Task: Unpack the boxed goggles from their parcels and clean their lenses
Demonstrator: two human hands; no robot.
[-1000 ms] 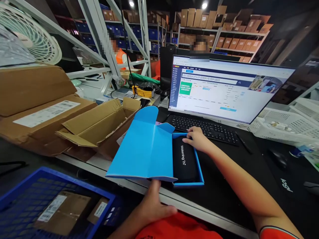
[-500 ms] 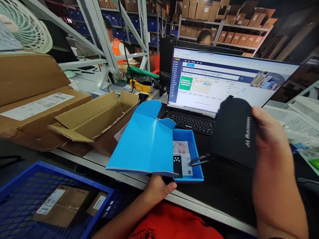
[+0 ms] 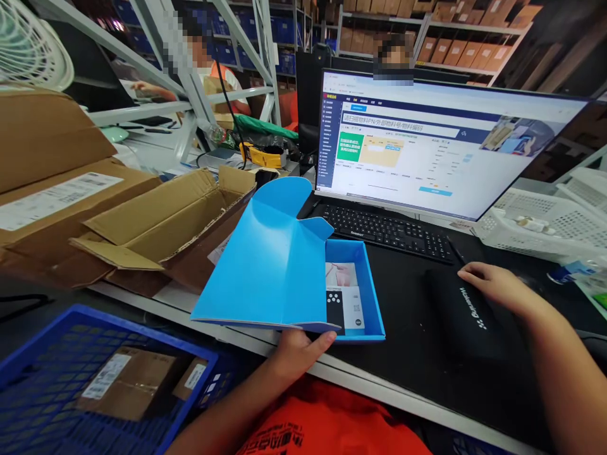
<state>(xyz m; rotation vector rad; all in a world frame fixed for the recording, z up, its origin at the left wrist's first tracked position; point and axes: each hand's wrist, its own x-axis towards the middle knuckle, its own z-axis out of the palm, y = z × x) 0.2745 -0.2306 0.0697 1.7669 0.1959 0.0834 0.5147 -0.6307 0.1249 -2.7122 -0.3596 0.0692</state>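
Note:
My left hand (image 3: 303, 351) grips the near edge of a blue cardboard box (image 3: 374, 303), its thumb along the front. The box's lid (image 3: 265, 265) is folded open to the left, and printed cards (image 3: 346, 303) lie inside. To the right, a black pouch (image 3: 458, 309) with white lettering lies on the black desk mat. My right hand (image 3: 493, 287) holds the pouch's far right edge, its fingers curled. Some of those fingers are hidden.
A monitor (image 3: 427, 151) and a keyboard (image 3: 384, 227) stand behind the box. Opened cartons (image 3: 156, 221) are at left, above a blue crate (image 3: 61, 322) holding parcels. White baskets (image 3: 531, 215) stand at right. Other people (image 3: 208, 69) are beyond the metal frame.
My right hand has brought the black pouch down from in front of the monitor onto the mat. The left hand still grips the blue box.

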